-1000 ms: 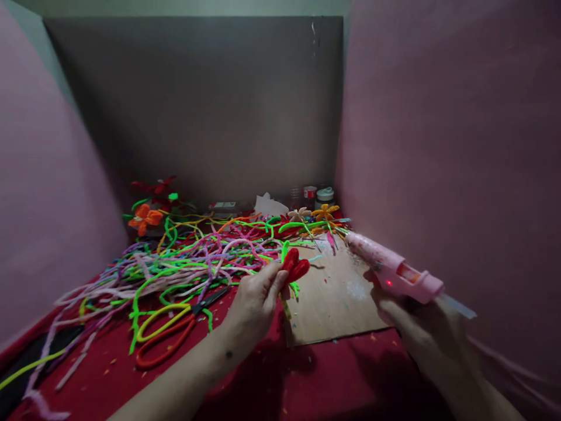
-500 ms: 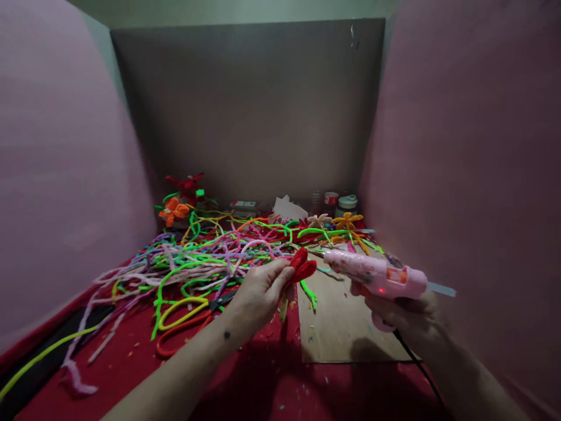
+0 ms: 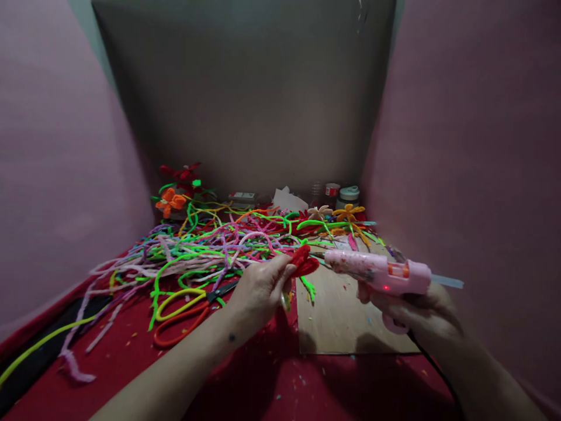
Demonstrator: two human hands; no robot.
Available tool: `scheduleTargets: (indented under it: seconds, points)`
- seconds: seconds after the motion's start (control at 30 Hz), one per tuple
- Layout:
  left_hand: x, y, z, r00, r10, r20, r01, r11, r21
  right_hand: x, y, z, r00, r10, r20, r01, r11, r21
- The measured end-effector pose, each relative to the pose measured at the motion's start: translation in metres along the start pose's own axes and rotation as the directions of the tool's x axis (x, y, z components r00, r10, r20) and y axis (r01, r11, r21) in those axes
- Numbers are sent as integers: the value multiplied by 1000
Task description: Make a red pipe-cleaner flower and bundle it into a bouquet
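Red-covered tabletop: at frame centre, left fingers pinch a red fuzzy piece, lobes rightward, just beside the left-facing nozzle of a pink glue gun gripped by right fingers, contact unconfirmed.

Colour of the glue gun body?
Pink: the glue gun shows best in the head view, held in the right hand.

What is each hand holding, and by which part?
Left hand: red fuzzy loops, pinched at their left end. Right hand: pink glue gun, gripped by its handle.
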State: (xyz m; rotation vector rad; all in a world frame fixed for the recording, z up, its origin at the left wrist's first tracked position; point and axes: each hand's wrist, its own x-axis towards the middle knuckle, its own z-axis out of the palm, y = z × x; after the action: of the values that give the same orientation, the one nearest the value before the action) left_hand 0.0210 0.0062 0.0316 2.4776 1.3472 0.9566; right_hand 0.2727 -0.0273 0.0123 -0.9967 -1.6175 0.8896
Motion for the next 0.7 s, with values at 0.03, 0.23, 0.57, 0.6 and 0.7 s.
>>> scheduleTargets:
  seconds: [0.03, 0.23, 0.57, 0.6, 0.7]
  points:
    - [0, 0, 0, 1000, 2, 3, -2, 1000, 8, 0, -2, 1, 1000, -11, 1, 11, 1000, -5]
    - [-3, -2, 3, 1000, 14, 6, -14, 1000, 16, 0, -8, 5, 998, -55, -31, 54, 998, -23]
    - [-3, 1, 3, 999, -1, 40, 1, 1000, 6, -7, 1, 0, 998, 62, -30, -63, 998, -7]
    - [-4, 1, 4, 999, 2, 43, -2, 1000, 12, -8, 2, 0, 997, 77, -29, -78, 997, -13]
    - [-4, 0, 4, 999, 15, 38, -16, 999, 27, -10, 2, 1, 994, 99, -51, -100, 995, -25]
